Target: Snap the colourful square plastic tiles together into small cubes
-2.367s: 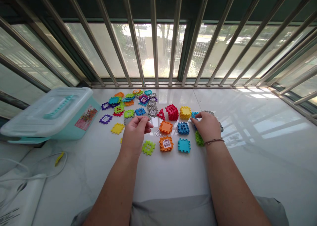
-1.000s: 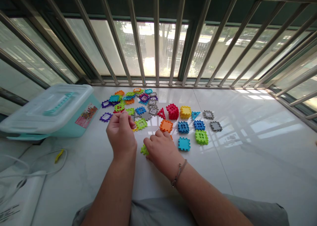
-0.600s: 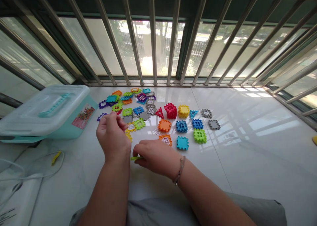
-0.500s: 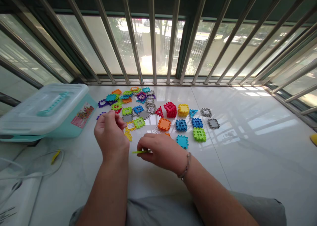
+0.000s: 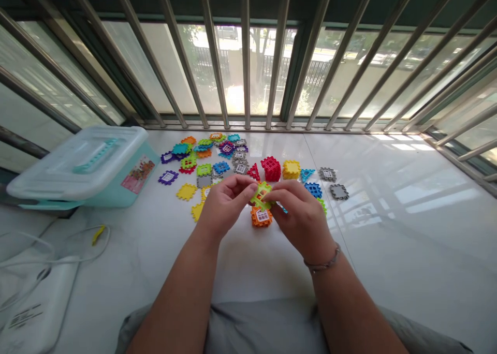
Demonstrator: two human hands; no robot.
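My left hand (image 5: 223, 206) and my right hand (image 5: 301, 217) meet above the white marble sill (image 5: 388, 214), both pinching a lime-green square puzzle tile (image 5: 261, 194) between fingertips. The left hand may also hold a small insert, but it is hidden. Just below the tile sits an orange cube (image 5: 261, 217) with a white window sticker. Behind stand a red cube (image 5: 271, 168) and a yellow cube (image 5: 291, 169). A blue tile (image 5: 312, 189) lies right of my right hand.
Several loose coloured tiles (image 5: 202, 157) are scattered toward the window bars (image 5: 244, 59). A teal storage box with a clear lid (image 5: 85, 170) stands at left. White cables and a white device (image 5: 39, 302) lie at the lower left. Two grey tiles (image 5: 334, 183) rest at right.
My right hand picked a lime-green tile off the sill and lifted it. Both hands came together at the centre and now hold it between them.
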